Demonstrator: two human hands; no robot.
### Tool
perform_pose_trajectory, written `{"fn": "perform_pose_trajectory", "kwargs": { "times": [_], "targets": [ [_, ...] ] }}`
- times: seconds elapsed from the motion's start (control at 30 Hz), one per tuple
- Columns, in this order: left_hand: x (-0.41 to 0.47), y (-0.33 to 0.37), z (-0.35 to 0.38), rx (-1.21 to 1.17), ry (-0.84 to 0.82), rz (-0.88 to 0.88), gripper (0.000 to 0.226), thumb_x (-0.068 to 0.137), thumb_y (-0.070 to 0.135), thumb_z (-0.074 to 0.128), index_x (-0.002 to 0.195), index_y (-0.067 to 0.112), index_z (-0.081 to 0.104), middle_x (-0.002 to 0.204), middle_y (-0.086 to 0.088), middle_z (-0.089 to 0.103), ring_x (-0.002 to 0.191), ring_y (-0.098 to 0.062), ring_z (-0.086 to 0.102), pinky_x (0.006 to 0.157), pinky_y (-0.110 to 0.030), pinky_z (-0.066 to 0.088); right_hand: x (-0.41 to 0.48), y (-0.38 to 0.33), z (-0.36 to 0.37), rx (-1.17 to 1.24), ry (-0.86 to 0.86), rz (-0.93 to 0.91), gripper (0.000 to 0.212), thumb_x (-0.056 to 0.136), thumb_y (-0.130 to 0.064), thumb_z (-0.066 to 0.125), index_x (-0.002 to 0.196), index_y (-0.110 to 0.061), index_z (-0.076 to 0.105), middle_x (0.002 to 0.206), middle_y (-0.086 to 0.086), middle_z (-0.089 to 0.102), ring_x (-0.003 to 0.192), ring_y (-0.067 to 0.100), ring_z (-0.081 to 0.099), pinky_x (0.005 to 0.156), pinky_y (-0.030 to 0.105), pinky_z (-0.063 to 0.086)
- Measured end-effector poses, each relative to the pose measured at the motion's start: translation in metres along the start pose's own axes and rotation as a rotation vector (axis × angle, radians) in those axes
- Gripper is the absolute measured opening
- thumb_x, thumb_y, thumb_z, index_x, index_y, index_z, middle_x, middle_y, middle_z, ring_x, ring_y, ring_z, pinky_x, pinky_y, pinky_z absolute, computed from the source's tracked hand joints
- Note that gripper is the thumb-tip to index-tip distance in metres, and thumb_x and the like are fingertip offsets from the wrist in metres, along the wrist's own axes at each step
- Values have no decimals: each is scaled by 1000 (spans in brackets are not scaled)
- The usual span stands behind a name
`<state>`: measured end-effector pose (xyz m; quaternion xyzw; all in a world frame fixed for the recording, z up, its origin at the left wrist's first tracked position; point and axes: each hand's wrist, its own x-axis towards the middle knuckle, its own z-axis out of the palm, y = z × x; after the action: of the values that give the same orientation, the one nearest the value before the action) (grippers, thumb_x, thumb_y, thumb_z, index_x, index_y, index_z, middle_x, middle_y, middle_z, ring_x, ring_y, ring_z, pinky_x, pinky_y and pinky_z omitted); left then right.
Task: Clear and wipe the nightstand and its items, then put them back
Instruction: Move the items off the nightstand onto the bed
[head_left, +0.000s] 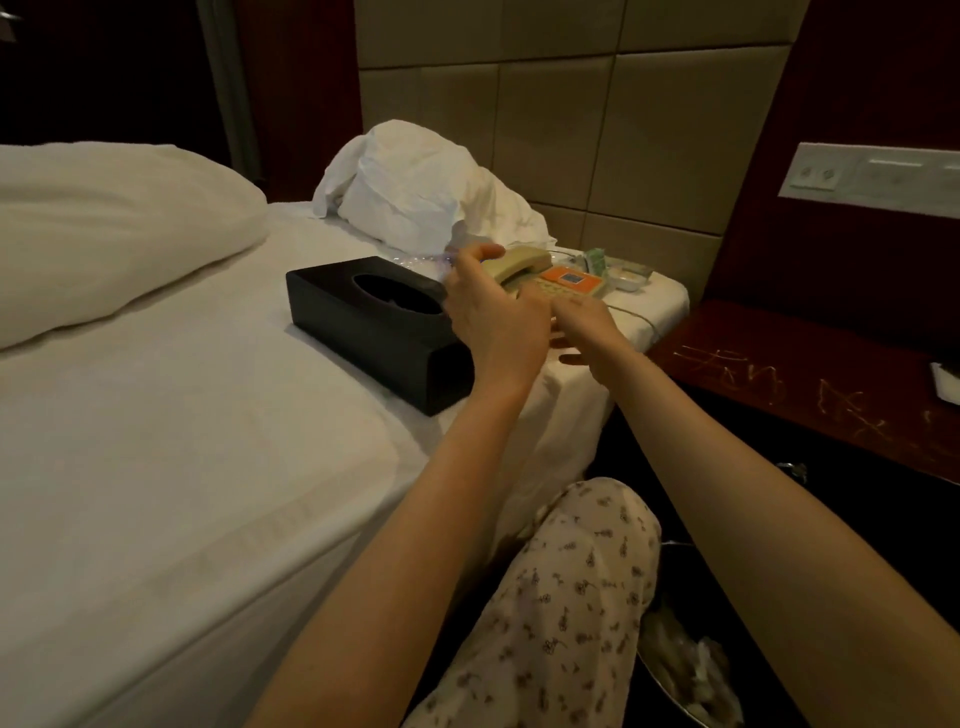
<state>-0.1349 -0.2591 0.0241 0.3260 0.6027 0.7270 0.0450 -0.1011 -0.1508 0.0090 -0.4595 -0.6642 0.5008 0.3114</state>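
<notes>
A beige telephone (553, 278) with an orange label lies on the white bed sheet near the bed's corner, its handset on top. My left hand (488, 312) is at the phone's left end, thumb by the handset; the fingers are hidden behind the hand, so its grip is unclear. My right hand (582, 325) is at the phone's near edge with straight fingers pointing left. A black tissue box (374, 327) lies on the bed just left of my hands. The dark red nightstand (810, 384) stands to the right, its top scratched.
A green packet (596, 258) and a small glass dish (631, 275) lie behind the phone. A crumpled white pillow (426, 192) leans on the headboard; another pillow (114, 228) lies left. A bin (691, 670) with tissue stands by my knee. Wall sockets (872, 176) are above the nightstand.
</notes>
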Motion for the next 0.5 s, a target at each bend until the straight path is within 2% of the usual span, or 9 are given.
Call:
{"fn": "perform_pose_trajectory", "kwargs": {
  "times": [0.07, 0.13, 0.2, 0.3, 0.43, 0.5],
  "targets": [
    [1, -1, 12, -142, -164, -141, 30, 85, -3, 48, 106, 18, 42, 114, -4, 48, 109, -20, 51, 94, -37, 50, 3, 7, -18, 50, 36, 29, 28, 90, -21, 50, 115, -11, 57, 112, 8, 61, 95, 22, 59, 79, 35, 48],
    [3, -7, 27, -114, -300, -258, 26, 88, 1, 46, 110, 16, 45, 110, -2, 50, 102, -17, 52, 92, -33, 49, 6, 13, -36, 67, 85, 52, 14, 91, -15, 49, 102, -13, 57, 101, 5, 60, 84, 17, 58, 75, 32, 48],
    [1, -16, 44, -56, -387, -325, 26, 87, 4, 47, 111, 15, 49, 106, -1, 53, 99, -17, 51, 88, -31, 46, 9, 19, -56, 68, 148, 69, 13, 92, -14, 47, 100, -13, 57, 96, 4, 58, 80, 16, 57, 73, 31, 48],
    [-3, -21, 69, -15, -481, -371, 35, 85, 3, 46, 118, 12, 51, 94, 2, 51, 86, -13, 48, 74, -26, 41, 11, 30, -90, 83, 249, 92, 14, 92, -14, 49, 99, -12, 61, 91, 5, 59, 80, 18, 59, 69, 30, 49],
    [-5, -18, 105, 20, -584, -406, 36, 86, 5, 47, 120, 13, 52, 98, -2, 52, 88, -16, 49, 77, -30, 40, 12, 45, -139, 121, 371, 113, 13, 92, -15, 49, 98, -17, 60, 84, 3, 59, 75, 16, 58, 70, 32, 49],
    [-7, -17, 124, 31, -642, -411, 31, 86, 7, 47, 116, 14, 52, 89, 0, 52, 78, -12, 48, 69, -28, 40, 10, 54, -161, 123, 416, 120, 14, 94, -15, 47, 100, -16, 60, 88, 4, 60, 76, 18, 58, 63, 29, 48]
  ]
}}
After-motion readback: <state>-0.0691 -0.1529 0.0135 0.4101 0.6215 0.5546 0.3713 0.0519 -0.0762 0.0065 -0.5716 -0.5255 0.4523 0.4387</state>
